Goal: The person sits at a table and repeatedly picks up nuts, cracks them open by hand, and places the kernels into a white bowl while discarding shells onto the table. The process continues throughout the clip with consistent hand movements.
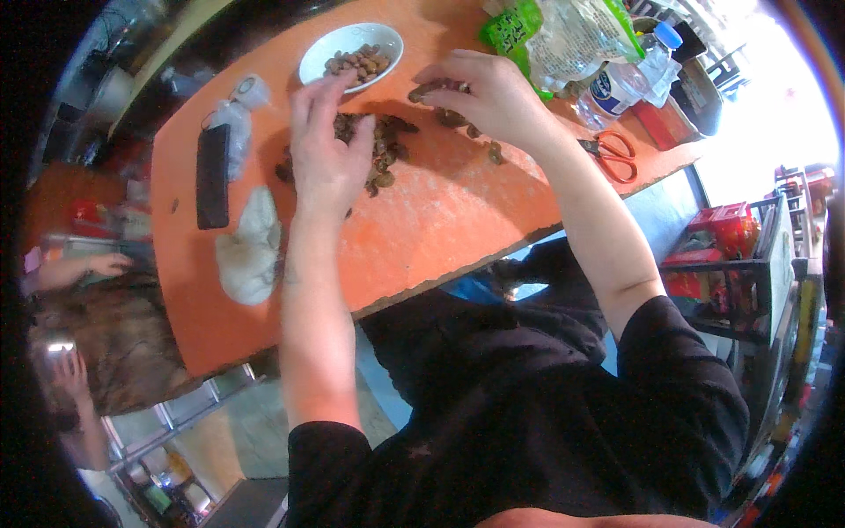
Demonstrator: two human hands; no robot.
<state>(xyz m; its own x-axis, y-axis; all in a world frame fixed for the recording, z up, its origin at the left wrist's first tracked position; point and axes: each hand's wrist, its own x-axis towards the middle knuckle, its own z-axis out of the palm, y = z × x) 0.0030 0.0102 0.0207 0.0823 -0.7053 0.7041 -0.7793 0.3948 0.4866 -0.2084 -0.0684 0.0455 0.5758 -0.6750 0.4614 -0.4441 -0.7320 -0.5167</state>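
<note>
A heap of small dark brown pieces (384,148) lies on the orange tabletop (422,244); what they are I cannot tell. My left hand (330,142) is over the heap's left side, fingers spread and blurred, and it hides part of the pieces. To the right, my right hand (478,96) is curled above more brown pieces (452,119), with a dark piece between thumb and fingers. A white bowl (313,56) holding smaller reddish-brown pieces (360,64) stands just beyond my left hand. Scissors with orange handles (617,156) lie right of my right forearm.
A green and clear plastic bag (571,43) and a water bottle (610,92) are at the back right, near a red box (663,122). On the left lie a black phone-like slab (212,177), a plastic bag (239,129) and a white cloth (249,254). Another person's hands show at far left.
</note>
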